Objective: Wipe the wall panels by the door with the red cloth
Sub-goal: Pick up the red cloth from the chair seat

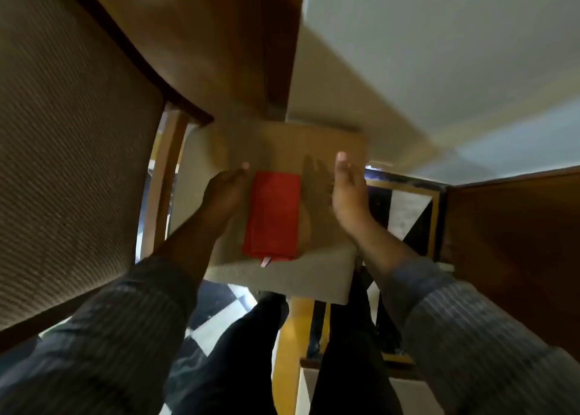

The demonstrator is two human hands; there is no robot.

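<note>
step: pick up red cloth (272, 216) | place: seat (282, 276) middle, near front edge | left hand (223, 195) touching cloth's side, fingers loose, right hand (346, 195) open beside it | i'd pinch the whole fold

Both arms are in long grey-blue sleeves (470, 336) with thin pale vertical stripes, looks like a button-up shirt, cuffs sitting just short of the wrists. Hands are bare, no rings or watch showing. Legs are in plain dark trousers (238, 352).
</note>
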